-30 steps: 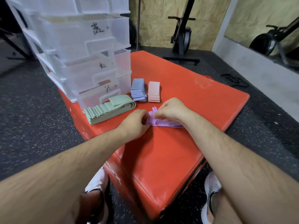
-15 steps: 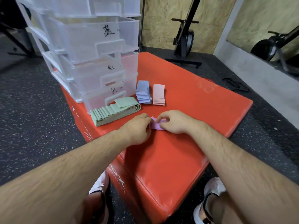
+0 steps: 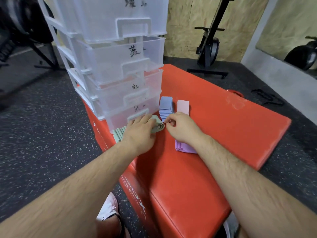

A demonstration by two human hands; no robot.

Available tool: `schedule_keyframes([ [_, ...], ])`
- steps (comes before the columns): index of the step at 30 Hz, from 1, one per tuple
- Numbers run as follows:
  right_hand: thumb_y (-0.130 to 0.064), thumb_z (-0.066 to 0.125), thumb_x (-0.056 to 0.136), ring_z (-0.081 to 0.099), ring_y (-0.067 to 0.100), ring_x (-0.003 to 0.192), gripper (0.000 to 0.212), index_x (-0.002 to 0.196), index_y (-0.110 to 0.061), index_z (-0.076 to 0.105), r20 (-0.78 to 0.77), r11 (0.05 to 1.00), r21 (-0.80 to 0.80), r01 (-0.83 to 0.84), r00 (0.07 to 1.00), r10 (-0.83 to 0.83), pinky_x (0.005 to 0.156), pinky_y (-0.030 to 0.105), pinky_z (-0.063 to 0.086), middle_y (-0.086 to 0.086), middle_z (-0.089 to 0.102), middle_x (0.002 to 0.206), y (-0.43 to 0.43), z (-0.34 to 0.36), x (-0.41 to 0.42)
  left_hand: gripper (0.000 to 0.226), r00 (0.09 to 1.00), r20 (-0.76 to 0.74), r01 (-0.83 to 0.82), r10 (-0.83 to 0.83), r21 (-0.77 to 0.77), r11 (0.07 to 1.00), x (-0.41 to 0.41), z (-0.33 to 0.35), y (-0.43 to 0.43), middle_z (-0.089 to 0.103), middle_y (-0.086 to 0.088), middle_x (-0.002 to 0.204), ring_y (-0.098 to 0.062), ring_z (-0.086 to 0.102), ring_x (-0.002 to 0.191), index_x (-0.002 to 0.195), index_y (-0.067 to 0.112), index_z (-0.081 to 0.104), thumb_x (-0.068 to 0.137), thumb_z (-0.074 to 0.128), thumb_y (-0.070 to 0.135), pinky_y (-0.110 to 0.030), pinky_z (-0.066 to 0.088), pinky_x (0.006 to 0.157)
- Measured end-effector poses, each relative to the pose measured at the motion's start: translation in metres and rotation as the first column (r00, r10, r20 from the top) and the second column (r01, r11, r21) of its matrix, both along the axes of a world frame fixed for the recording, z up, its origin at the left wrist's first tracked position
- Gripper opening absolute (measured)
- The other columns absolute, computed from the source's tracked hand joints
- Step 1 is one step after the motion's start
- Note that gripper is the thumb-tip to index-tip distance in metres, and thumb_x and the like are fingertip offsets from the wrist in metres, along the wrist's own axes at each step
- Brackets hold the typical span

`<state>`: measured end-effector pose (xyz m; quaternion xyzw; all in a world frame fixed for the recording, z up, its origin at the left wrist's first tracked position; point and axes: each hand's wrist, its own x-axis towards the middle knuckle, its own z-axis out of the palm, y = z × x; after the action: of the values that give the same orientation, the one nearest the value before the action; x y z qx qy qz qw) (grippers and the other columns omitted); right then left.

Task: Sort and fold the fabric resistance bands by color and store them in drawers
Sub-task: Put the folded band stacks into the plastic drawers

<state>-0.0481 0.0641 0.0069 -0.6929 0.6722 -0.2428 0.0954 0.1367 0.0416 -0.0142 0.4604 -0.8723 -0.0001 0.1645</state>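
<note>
Your left hand (image 3: 139, 130) lies across the fanned pile of pale green fabric bands (image 3: 157, 127), with the grip spread flat and the fingers pressing on top. The pile sits on the red padded bench (image 3: 214, 134), hard against the lowest drawer of the translucent plastic drawer unit (image 3: 120, 66). Your right hand (image 3: 180, 130) has its grip curled in, with nothing visible inside it, just beside the looped end of the green pile.

The pile is the weak point. The bands overlap like shingles, so if you lift from one end only, the rest will likely slide and unfold. Gather both ends before raising it.

The folded lilac fabric band (image 3: 183, 147) lies under your right wrist. Dragging that forearm back could pull its fold open or push it toward the near edge.

The stack of folded blue bands (image 3: 165, 106) and the stack of folded pink bands (image 3: 183, 107) stand close behind your right knuckles, and a careless reach could topple them together and mix the colours.

The green pile also blocks the bottom drawer's handle, so opening that drawer now would shove the bands.
</note>
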Motion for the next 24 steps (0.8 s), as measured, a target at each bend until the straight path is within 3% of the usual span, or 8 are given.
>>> schedule_keyframes([
  [4,-0.018,0.056,0.09,0.061,0.018,0.096,0.023,0.107,-0.022,0.072,-0.044,0.999,0.029,-0.027,0.999,0.028,0.09,0.034,0.05,-0.004,0.06,0.101,-0.013,0.0,0.005,0.041,0.997,0.079,-0.026,0.026,0.006,1.0,0.022,-0.01,-0.006,0.051,0.009,0.141,-0.023,0.044,0.132,0.127,0.023,0.056,0.088,0.055,0.037,-0.039,0.036,0.099],
  [10,-0.025,0.055,0.096,0.06,0.017,0.099,0.021,0.111,-0.024,0.069,-0.014,0.996,0.017,-0.082,0.996,0.083,0.093,0.035,0.049,0.0,0.062,0.11,-0.025,0.006,0.01,0.021,0.986,0.074,-0.145,0.147,-0.021,0.989,0.045,-0.009,0.004,0.061,0.001,0.107,-0.03,0.058,0.107,0.102,0.018,0.06,0.086,0.055,0.032,-0.041,0.045,0.08],
  [13,-0.035,0.052,0.097,0.061,0.02,0.098,0.02,0.111,-0.027,0.065,-0.059,0.993,0.056,-0.105,0.992,0.109,0.087,0.035,0.048,0.0,0.065,0.105,-0.032,0.002,0.025,0.018,0.985,-0.018,-0.174,0.174,0.038,0.984,0.06,-0.013,0.005,0.057,0.0,0.107,-0.032,0.054,0.101,0.102,0.017,0.057,0.091,0.053,0.03,-0.043,0.05,0.072],
  [15,-0.042,0.051,0.098,0.062,0.025,0.1,0.025,0.114,-0.025,0.061,-0.074,0.987,0.135,-0.083,0.993,0.094,0.085,0.036,0.048,0.003,0.067,0.107,-0.035,-0.001,0.039,0.015,0.98,-0.125,-0.144,0.153,0.08,0.986,0.069,-0.016,0.002,0.055,-0.002,0.103,-0.033,0.053,0.091,0.098,0.015,0.058,0.095,0.052,0.029,-0.046,0.051,0.075],
  [20,-0.038,0.069,0.088,0.06,0.026,0.105,0.047,0.12,-0.011,0.047,0.071,0.96,0.28,0.014,0.997,-0.035,0.075,0.028,0.037,0.005,0.061,0.11,-0.039,-0.004,0.062,0.017,0.96,-0.221,-0.147,0.17,0.119,0.982,0.073,-0.017,-0.004,0.053,-0.001,0.095,-0.029,0.049,0.084,0.086,0.016,0.057,0.096,0.054,0.029,-0.043,0.046,0.079],
  [24,-0.034,0.077,0.074,0.059,0.016,0.089,0.053,0.117,-0.015,0.051,0.21,0.914,0.402,0.042,0.968,-0.137,0.066,0.029,0.043,-0.003,0.058,0.103,-0.041,0.0,0.064,0.02,0.958,-0.17,-0.201,0.232,0.185,0.962,0.073,-0.011,-0.001,0.049,0.001,0.096,-0.028,0.049,0.09,0.082,0.022,0.046,0.09,0.058,0.035,-0.046,0.051,0.072],
])
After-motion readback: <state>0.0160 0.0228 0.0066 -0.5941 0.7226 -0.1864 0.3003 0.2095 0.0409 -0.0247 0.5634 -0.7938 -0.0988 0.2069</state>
